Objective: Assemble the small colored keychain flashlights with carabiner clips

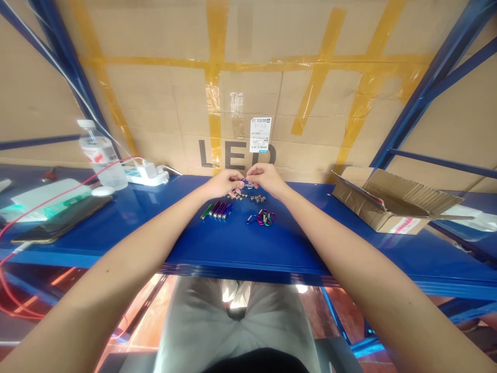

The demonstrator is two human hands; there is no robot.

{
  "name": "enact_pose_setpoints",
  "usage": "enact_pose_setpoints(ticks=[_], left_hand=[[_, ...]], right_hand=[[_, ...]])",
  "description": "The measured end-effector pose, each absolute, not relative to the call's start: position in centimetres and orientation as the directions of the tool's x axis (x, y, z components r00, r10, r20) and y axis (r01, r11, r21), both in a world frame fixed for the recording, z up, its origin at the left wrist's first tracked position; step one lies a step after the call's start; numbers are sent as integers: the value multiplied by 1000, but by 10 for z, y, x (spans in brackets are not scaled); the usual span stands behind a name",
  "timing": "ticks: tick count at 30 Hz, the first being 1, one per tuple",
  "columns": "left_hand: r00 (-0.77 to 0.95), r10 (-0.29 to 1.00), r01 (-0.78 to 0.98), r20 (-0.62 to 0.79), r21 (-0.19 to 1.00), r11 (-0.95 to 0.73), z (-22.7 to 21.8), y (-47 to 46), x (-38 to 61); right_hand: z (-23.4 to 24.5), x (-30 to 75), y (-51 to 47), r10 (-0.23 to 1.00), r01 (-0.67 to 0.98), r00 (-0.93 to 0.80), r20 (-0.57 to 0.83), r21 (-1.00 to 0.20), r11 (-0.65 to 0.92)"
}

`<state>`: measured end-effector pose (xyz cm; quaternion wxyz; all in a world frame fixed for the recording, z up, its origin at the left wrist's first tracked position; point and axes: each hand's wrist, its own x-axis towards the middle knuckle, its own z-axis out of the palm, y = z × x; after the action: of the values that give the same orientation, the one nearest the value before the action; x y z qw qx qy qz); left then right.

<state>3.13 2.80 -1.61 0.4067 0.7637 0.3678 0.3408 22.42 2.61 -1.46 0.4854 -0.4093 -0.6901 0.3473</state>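
Note:
My left hand (225, 183) and my right hand (267, 178) are close together above the back of the blue table. Both have their fingers pinched, around small items too hidden to name; a bit of purple and silver shows at the left fingertips. Just beneath lie small shiny metal pieces (258, 199) in loose piles. Nearer the front, a row of slim metal tubes (219, 210) in green, purple and blue lies side by side. To their right is a small heap of coloured carabiners (264, 217), blue, purple, red and green.
An opened cardboard box (392, 207) stands at the right. On the left are a plastic bottle (103, 160), a white power strip (145, 176), a dark tablet-like slab (66, 217) and a red cable (77, 186). Large taped cardboard (171, 103) walls off the back.

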Motion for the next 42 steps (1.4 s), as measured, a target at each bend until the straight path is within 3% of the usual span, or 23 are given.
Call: enact_pose_setpoints(ticks=[12,24,31,37,42], left_hand=[[461,846,259,267,872,-416,-15,26,33],[487,825,181,288,890,-418,-12,26,27],[428,771,63,472,835,-546,-10,35,24],[454,717,55,529,786,-616,-9,33,28],[466,650,37,600,721,-692,-10,30,31]], right_hand=[[-18,221,29,816,406,-198,542,-713,572],[-17,221,27,738,242,-279,614,-699,673],[-11,225,25,753,234,-244,611,-716,657],[-19,226,29,747,333,-307,590,-668,665],[-21,221,28,735,227,-301,608,-703,674]])
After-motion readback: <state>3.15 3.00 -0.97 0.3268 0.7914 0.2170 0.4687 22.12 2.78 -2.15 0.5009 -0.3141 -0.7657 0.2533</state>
